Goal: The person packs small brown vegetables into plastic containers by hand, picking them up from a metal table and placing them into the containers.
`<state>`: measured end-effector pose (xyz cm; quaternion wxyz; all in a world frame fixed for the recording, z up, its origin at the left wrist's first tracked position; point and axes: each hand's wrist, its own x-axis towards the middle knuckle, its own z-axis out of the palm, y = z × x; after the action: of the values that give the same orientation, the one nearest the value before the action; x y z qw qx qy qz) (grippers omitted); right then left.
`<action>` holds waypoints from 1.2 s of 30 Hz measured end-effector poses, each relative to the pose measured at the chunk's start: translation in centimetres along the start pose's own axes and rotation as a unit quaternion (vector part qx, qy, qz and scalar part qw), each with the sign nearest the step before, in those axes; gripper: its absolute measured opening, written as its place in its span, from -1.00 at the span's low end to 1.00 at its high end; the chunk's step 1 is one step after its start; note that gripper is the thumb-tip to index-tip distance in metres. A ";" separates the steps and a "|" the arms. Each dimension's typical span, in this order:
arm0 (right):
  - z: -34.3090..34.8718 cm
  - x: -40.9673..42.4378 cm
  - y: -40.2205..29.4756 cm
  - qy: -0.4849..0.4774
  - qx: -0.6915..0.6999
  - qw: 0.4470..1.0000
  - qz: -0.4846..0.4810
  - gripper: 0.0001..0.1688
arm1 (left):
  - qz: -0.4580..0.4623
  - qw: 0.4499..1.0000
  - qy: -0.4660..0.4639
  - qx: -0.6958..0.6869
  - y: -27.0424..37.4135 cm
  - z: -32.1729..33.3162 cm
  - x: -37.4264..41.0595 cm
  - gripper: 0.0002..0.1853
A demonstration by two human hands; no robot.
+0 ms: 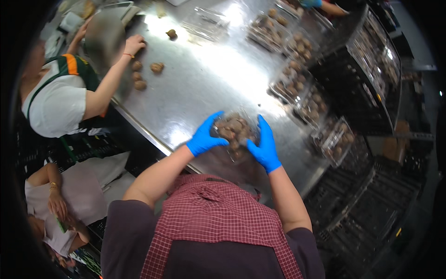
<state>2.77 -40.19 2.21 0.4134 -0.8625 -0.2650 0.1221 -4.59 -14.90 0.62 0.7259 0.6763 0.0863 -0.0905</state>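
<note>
My left hand [208, 136], in a blue glove, grips the left side of a clear plastic punnet [232, 130] filled with brown, roundish produce. From the other side, my blue-gloved right hand [264, 143] holds the same punnet, thumb towards me and fingers along the far side. The punnet is near the front edge of a stainless steel table [195, 87], before my checked apron. Whether its lid is closed cannot be made out.
Several filled punnets [292, 82] line the table's right side beside a black crate [352, 76]. Empty clear punnets [205, 24] lie at the back. Loose brown pieces [140, 84] are near a co-worker's hand [134, 45] on the left. Black crates [366, 205] stand at lower right.
</note>
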 end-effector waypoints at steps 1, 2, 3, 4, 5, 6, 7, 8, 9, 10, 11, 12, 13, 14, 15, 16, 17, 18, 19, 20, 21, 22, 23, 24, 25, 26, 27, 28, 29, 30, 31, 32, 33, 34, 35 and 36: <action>-0.1 -0.1 -1.1 -0.003 -0.034 0.999 0.015 0.10 | -0.004 0.999 0.021 0.029 -0.1 -0.1 -0.1 0.08; -0.3 -0.5 -2.5 -0.008 -0.069 0.997 0.029 0.14 | 0.003 0.995 0.041 0.093 -0.1 -0.1 -0.3 0.03; -0.2 -0.5 -3.6 -0.010 -0.102 0.994 0.038 0.18 | 0.014 0.985 0.061 0.159 0.5 -0.3 -0.2 -0.01; 0.4 -1.5 -3.6 0.025 -0.120 0.989 0.082 0.19 | 0.052 0.965 0.074 0.245 0.8 -0.3 -0.3 -0.05; 0.4 -2.3 -3.5 0.027 -0.124 0.987 0.099 0.15 | 0.091 0.936 0.088 0.329 1.2 -0.2 -0.4 -0.09; 0.5 -3.0 -3.6 0.028 -0.126 0.985 0.114 0.10 | 0.127 0.897 0.103 0.411 1.6 -0.2 -0.7 -0.12; 0.6 -3.4 -3.7 0.028 -0.127 0.983 0.128 0.05 | 0.110 0.899 0.099 0.412 2.0 -0.1 -0.7 -0.16; 0.5 -3.6 -3.8 0.036 -0.134 0.983 0.120 0.00 | 0.093 0.901 0.095 0.413 2.4 0.1 -0.6 -0.19; 0.7 -3.6 -4.0 0.046 -0.140 0.983 0.113 -0.05 | 0.077 0.902 0.090 0.416 2.7 0.3 -0.6 -0.23; 0.8 -3.8 -4.2 0.056 -0.144 0.982 0.106 -0.09 | 0.071 0.897 0.093 0.425 3.0 0.5 -0.8 -0.26; 0.9 -4.0 -4.5 0.064 -0.156 0.981 0.097 -0.10 | 0.066 0.893 0.097 0.434 3.2 0.7 -1.0 -0.29; 1.0 -4.2 -4.7 0.073 -0.168 0.979 0.090 -0.11 | 0.061 0.888 0.099 0.444 3.4 0.9 -1.2 -0.31; 1.1 -4.5 -5.0 0.081 -0.179 0.977 0.084 -0.12 | 0.053 0.883 0.097 0.455 3.8 0.9 -1.5 -0.33; 1.0 -4.8 -5.4 0.072 -0.172 0.978 0.092 -0.12 | 0.045 0.878 0.095 0.467 4.2 0.9 -1.7 -0.34; 0.6 -4.5 -6.1 0.065 -0.165 0.979 0.096 -0.13 | 0.041 0.871 0.096 0.479 4.8 0.7 -1.6 -0.35; 0.5 -4.3 -6.5 0.059 -0.159 0.981 0.099 -0.14 | 0.027 0.875 0.092 0.475 4.8 0.5 -1.9 -0.36; 0.6 -4.6 -6.8 0.065 -0.155 0.981 0.093 -0.17 | 0.014 0.878 0.088 0.471 4.4 0.4 -2.6 -0.37; 0.8 -4.9 -7.0 0.076 -0.153 0.982 0.084 -0.19 | 0.008 0.879 0.086 0.468 4.4 0.3 -2.8 -0.38; 0.8 -5.2 -7.3 0.088 -0.153 0.982 0.074 -0.22 | 0.007 0.883 0.090 0.461 4.5 0.3 -3.1 -0.39; 0.8 -5.4 -7.6 0.103 -0.168 0.978 0.074 -0.24 | 0.007 0.887 0.094 0.453 4.6 0.4 -3.5 -0.40; 0.7 -5.5 -7.8 0.094 -0.161 0.979 0.082 -0.25 | 0.006 0.890 0.100 0.445 4.7 0.5 -3.8 -0.41; 0.5 -5.6 -8.0 0.084 -0.153 0.981 0.090 -0.26 | 0.011 0.891 0.106 0.442 4.6 0.5 -4.0 -0.42; 0.3 -5.6 -8.1 0.074 -0.145 0.982 0.097 -0.27 | 0.015 0.891 0.112 0.439 4.4 0.4 -4.1 -0.42; 0.2 -5.6 -7.6 0.083 -0.155 0.980 0.099 -0.34 | 0.020 0.893 0.115 0.434 4.2 0.5 -4.0 -0.43; 0.1 -5.8 -7.0 0.057 -0.142 0.980 0.128 -0.36 | 0.007 0.898 0.110 0.426 4.1 0.7 -3.9 -0.44; 0.2 -5.8 -6.4 0.032 -0.128 0.979 0.157 -0.37 | -0.006 0.902 0.106 0.418 4.1 0.9 -3.7 -0.45; 0.2 -5.8 -6.0 0.003 -0.114 0.976 0.186 -0.38 | -0.022 0.907 0.102 0.409 4.3 1.2 -3.5 -0.46; 0.2 -5.7 -5.7 -0.023 -0.129 0.968 0.212 -0.39 | -0.043 0.904 0.088 0.417 5.0 1.4 -3.5 -0.43; 0.0 -5.8 -5.5 -0.063 -0.118 0.964 0.232 -0.39 | -0.066 0.900 0.063 0.426 5.0 1.5 -3.4 -0.42; -0.3 -5.7 -5.8 -0.104 -0.106 0.958 0.247 -0.39 | -0.089 0.894 0.040 0.437 4.8 1.4 -3.3 -0.41; -0.6 -6.0 -6.0 -0.145 -0.095 0.949 0.265 -0.40 | -0.114 0.888 0.015 0.445 4.5 1.4 -3.2 -0.39; 0.1 -6.6 -4.8 -0.113 -0.049 0.960 0.250 -0.41 | -0.095 0.889 0.011 0.448 4.3 1.3 -3.2 -0.36; 0.5 -6.9 -4.4 -0.115 -0.034 0.961 0.250 -0.41 | -0.125 0.894 -0.010 0.430 4.3 1.1 -3.1 -0.36; 0.7 -7.0 -4.1 -0.117 -0.018 0.961 0.250 -0.41 | -0.155 0.898 -0.032 0.411 4.4 0.9 -2.9 -0.35; 0.9 -7.0 -3.8 -0.118 -0.002 0.961 0.249 -0.41 | -0.185 0.900 -0.053 0.392 4.6 0.7 -2.7 -0.35; 1.0 -6.9 -3.7 -0.117 0.003 0.964 0.238 -0.43 | -0.185 0.893 -0.065 0.405 5.0 0.8 -2.7 -0.35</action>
<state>-4.71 -41.53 4.41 0.3414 -0.8790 -0.0980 0.3180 -5.91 -15.37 6.20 0.3638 0.8760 0.1183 -0.2939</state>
